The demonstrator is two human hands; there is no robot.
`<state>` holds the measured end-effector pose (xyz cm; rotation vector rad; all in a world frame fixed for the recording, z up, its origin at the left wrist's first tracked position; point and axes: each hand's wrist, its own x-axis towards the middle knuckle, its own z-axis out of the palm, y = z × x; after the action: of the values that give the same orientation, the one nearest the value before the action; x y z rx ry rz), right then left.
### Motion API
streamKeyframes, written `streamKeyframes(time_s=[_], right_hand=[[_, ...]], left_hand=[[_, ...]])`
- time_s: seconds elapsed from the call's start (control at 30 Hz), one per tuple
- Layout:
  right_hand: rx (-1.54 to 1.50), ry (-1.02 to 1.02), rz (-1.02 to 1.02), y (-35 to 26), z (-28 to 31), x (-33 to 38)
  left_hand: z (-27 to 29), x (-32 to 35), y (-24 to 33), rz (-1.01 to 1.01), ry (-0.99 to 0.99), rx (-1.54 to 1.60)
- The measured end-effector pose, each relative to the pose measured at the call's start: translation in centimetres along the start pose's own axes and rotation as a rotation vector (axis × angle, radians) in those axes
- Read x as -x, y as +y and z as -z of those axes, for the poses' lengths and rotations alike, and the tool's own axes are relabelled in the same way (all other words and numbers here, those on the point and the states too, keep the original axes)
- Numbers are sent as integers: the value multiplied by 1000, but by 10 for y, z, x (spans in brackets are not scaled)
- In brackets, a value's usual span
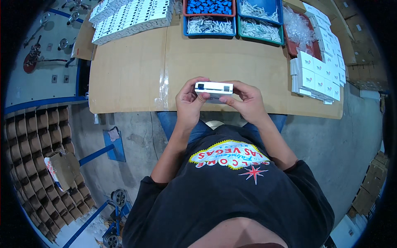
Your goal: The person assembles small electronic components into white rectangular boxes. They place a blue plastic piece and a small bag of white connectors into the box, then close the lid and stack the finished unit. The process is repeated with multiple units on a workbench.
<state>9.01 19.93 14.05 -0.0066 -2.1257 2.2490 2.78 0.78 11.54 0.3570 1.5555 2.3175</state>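
Note:
Between both hands I hold a small white box (214, 88) with dark print on the side that shows, just above the near edge of the cardboard-covered table (128, 74). My left hand (190, 101) grips its left end, thumb in front and fingers behind. At the right end my right hand (249, 102) closes on it in the same way, the thumb near its lower edge. Some fingertips are hidden behind the box. Nothing else is touched by either hand.
Long rows of white boxes (132, 25) stand at the back left. Trays of small white parts (210, 25) and blue parts (209, 7) line the far edge. At the right, stacked white boxes (318, 78) sit beside a red tray (292, 46) with clear plastic bags.

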Motion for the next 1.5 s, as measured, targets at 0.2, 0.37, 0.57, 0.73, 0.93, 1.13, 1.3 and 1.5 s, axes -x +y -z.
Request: streamKeyframes(time_s=[0.2,0.37,0.57,0.73,0.93,1.13,1.3,1.5], right_hand=[[176,-1,76,-4,2,2],[-120,87,1,5,-1,5],[-289,53,7,15,7,5],[-277,-13,-3,10,16,4],[56,129,230,-14,9,-3],[324,-45,322,-34,5,-8],[373,-4,349,-31,2,-9],[322,7,283,-17,0,-8]], left_hand=[[3,-1,0,-10,-46,54],[-11,-2,20,8,-68,88],[-4,12,2,3,-68,0],[-18,14,15,-4,-59,-5],[-22,12,22,-59,-67,-242],[-23,12,24,-186,-101,-578],[-24,11,24,-226,-103,-646],[-16,14,19,-188,-113,-638]])
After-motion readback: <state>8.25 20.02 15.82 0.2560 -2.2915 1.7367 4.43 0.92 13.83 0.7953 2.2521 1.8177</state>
